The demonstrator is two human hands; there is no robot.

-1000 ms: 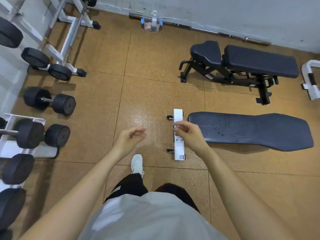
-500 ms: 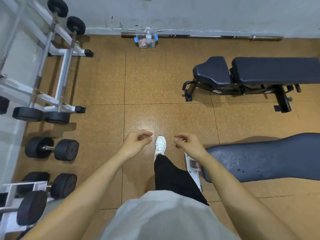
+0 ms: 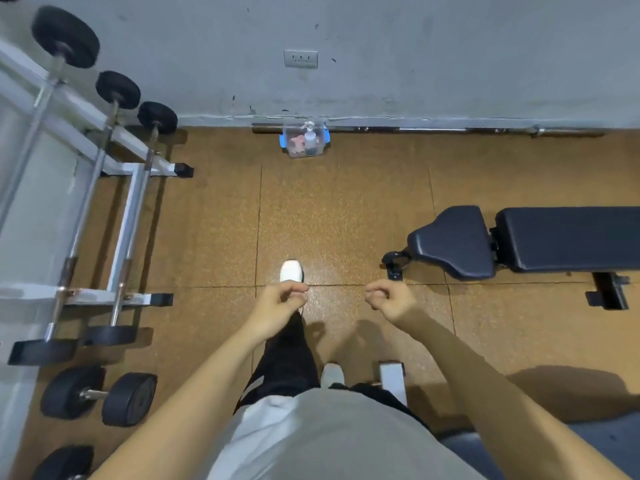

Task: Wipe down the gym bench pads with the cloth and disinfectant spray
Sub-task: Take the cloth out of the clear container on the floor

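A clear plastic bin [image 3: 304,142] with blue handles stands on the floor against the far wall. Inside it are a clear spray bottle [image 3: 310,137] and a pink cloth [image 3: 295,144]. A black adjustable bench [image 3: 526,240] with seat and back pads stands at the right. The dark pad of a flat bench [image 3: 588,441] shows at the bottom right, with its white foot [image 3: 393,379] beside my leg. My left hand [image 3: 282,303] and my right hand [image 3: 391,299] hang in front of me, fingers loosely curled, holding nothing.
A white dumbbell rack [image 3: 104,209] with several black dumbbells fills the left side. A loose dumbbell [image 3: 100,398] lies on the floor at lower left. A steel barbell [image 3: 450,130] lies along the wall base. Brown floor tiles stretch between me and the bin.
I have walked forward toward the wall. The bin has come nearer, the flat bench has slid to the bottom right, and both hands have stayed loosely curled with nothing in them.
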